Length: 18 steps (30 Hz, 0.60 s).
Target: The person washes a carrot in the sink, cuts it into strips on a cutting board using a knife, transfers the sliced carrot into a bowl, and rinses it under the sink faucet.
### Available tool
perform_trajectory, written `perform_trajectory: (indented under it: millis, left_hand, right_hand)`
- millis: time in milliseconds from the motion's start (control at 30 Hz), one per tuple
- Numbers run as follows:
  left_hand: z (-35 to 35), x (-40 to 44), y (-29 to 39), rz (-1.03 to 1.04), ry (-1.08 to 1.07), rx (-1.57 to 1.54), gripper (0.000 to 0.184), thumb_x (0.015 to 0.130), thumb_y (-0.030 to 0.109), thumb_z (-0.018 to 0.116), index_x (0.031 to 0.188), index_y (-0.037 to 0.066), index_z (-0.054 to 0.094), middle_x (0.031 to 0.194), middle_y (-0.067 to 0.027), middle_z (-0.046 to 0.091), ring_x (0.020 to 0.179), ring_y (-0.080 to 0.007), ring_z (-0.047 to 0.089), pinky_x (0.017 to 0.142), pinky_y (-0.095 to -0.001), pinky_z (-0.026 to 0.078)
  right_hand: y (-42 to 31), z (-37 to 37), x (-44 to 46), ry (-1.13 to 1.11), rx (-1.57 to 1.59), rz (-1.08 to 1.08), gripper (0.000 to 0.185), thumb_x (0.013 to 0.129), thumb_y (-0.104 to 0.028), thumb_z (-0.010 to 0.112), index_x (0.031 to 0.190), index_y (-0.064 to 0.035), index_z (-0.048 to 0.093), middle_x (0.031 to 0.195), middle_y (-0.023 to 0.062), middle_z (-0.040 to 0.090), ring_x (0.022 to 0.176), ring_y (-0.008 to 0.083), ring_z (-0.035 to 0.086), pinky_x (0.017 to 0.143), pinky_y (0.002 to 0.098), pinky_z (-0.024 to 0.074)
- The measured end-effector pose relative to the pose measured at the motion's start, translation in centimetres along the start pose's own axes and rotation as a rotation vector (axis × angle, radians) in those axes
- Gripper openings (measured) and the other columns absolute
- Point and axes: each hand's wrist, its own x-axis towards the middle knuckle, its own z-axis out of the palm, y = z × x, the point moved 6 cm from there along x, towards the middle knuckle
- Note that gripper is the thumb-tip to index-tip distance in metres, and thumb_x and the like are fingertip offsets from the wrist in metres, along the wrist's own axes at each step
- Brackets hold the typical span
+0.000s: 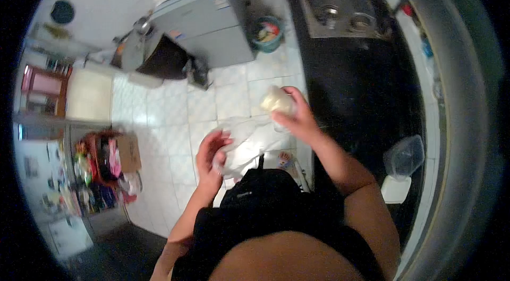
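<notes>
My right hand (301, 120) is closed around a pale yellowish, rounded lump (277, 101); it is blurred, and I cannot tell its kind. Below and to the left, my left hand (211, 154) has its fingers curled at the edge of a thin, whitish see-through plastic bag (249, 145). The bag spreads between my two hands, in front of my body and over the tiled floor. Whether the bag also touches my right hand is hard to make out.
A black counter (345, 84) with a steel sink (337, 2) runs along the right. On it stand a clear plastic container (405, 156) and a white box (396, 189). A grey fridge (212, 26) and a filled bin (268, 35) stand ahead; crowded shelves (98, 175) are left.
</notes>
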Motion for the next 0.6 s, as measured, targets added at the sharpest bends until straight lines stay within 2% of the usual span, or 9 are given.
perform_trajectory:
  millis: [33, 67, 100, 167, 300, 333, 433, 467, 600]
  left_hand:
    - [2.6, 0.5, 2.9, -0.077, 0.043, -0.193, 0.084, 0.074, 0.058, 0.055, 0.135, 0.012, 0.019, 0.123, -0.0195, 0.038, 0.097, -0.0279, 0.054, 0.088, -0.0390, 0.041]
    - [4.4, 0.3, 3.8, -0.134, 0.074, -0.328, 0.081, 0.075, 0.054, 0.055, 0.134, 0.011, 0.021, 0.119, -0.0175, 0.041, 0.097, -0.0260, 0.053, 0.086, -0.0358, 0.041]
    - [-0.6, -2.4, 2.6, -0.167, 0.111, -0.487, 0.077, 0.077, 0.051, 0.056, 0.133, 0.011, 0.023, 0.115, -0.0154, 0.043, 0.097, -0.0241, 0.052, 0.084, -0.0326, 0.041]
    - [-1.3, -2.4, 0.0, -0.164, 0.223, -0.699, 0.061, 0.081, 0.039, 0.056, 0.128, 0.009, 0.030, 0.112, -0.0122, 0.047, 0.095, -0.0210, 0.051, 0.083, -0.0327, 0.042]
    - [-8.0, -6.6, -1.3, -0.239, 0.390, -0.883, 0.049, 0.084, 0.030, 0.054, 0.123, 0.008, 0.033, 0.110, -0.0086, 0.049, 0.097, -0.0184, 0.049, 0.083, -0.0315, 0.041]
    - [-9.2, -7.2, -1.7, -0.211, 0.411, -0.903, 0.050, 0.084, 0.030, 0.054, 0.124, 0.008, 0.033, 0.111, -0.0089, 0.049, 0.098, -0.0185, 0.049, 0.084, -0.0314, 0.041]
    - [-13.1, -9.4, -2.7, -0.102, 0.522, -0.807, 0.052, 0.084, 0.030, 0.054, 0.125, 0.008, 0.031, 0.112, -0.0092, 0.047, 0.101, -0.0187, 0.047, 0.085, -0.0313, 0.040]
    - [-13.8, -10.2, -3.1, -0.071, 0.563, -0.757, 0.052, 0.085, 0.030, 0.054, 0.126, 0.008, 0.030, 0.113, -0.0092, 0.047, 0.101, -0.0188, 0.047, 0.085, -0.0313, 0.040]
    - [-16.0, -12.6, -3.8, 0.021, 0.650, -0.773, 0.054, 0.084, 0.031, 0.054, 0.126, 0.008, 0.028, 0.114, -0.0086, 0.045, 0.102, -0.0191, 0.046, 0.086, -0.0320, 0.039]
  right_hand:
    - [-1.3, 1.3, -0.7, -0.020, -0.219, -0.244, 0.056, 0.069, -0.023, 0.071, 0.112, -0.0062, 0.039, 0.096, 0.0123, 0.056, 0.086, 0.0253, 0.057, 0.076, 0.0331, 0.0459]
    - [-2.0, 2.6, -1.4, -0.094, -0.375, -0.205, 0.058, 0.065, -0.019, 0.072, 0.111, -0.0058, 0.040, 0.096, 0.0139, 0.055, 0.087, 0.0273, 0.057, 0.075, 0.0334, 0.0458]
    - [-2.4, 10.9, -2.2, -0.169, -0.581, -0.152, 0.058, 0.061, -0.017, 0.072, 0.110, -0.0061, 0.041, 0.098, 0.0143, 0.053, 0.091, 0.0289, 0.055, 0.077, 0.0344, 0.0451]
    - [-2.2, 14.7, -2.6, -0.290, -0.830, -0.307, 0.057, 0.060, -0.015, 0.071, 0.108, -0.0063, 0.042, 0.103, 0.0140, 0.050, 0.094, 0.0314, 0.051, 0.079, 0.0358, 0.0441]
    - [-0.4, 22.0, -5.4, -0.465, -0.267, -0.184, 0.059, 0.064, -0.016, 0.071, 0.114, -0.0050, 0.041, 0.105, 0.0124, 0.048, 0.094, 0.0251, 0.051, 0.080, 0.0341, 0.0442]
    - [0.2, 23.1, -5.6, -0.492, -0.094, -0.070, 0.050, 0.075, -0.015, 0.064, 0.117, -0.0017, 0.042, 0.104, 0.0094, 0.049, 0.094, 0.0185, 0.051, 0.079, 0.0311, 0.0449]
    - [3.7, 26.2, -6.2, -0.482, 0.548, 0.557, 0.036, 0.083, -0.011, 0.055, 0.115, 0.0016, 0.045, 0.104, 0.0078, 0.051, 0.093, 0.0142, 0.052, 0.077, 0.0275, 0.0454]
    - [3.9, 26.9, -6.5, -0.433, 0.548, 0.570, 0.027, 0.087, -0.008, 0.048, 0.112, 0.0032, 0.049, 0.102, 0.0079, 0.054, 0.089, 0.0127, 0.053, 0.076, 0.0254, 0.0454]
    - [6.4, 29.5, -7.7, -0.435, 0.331, 0.515, 0.026, 0.088, -0.010, 0.048, 0.110, 0.0042, 0.050, 0.098, 0.0086, 0.057, 0.085, 0.0123, 0.055, 0.075, 0.0258, 0.0465]
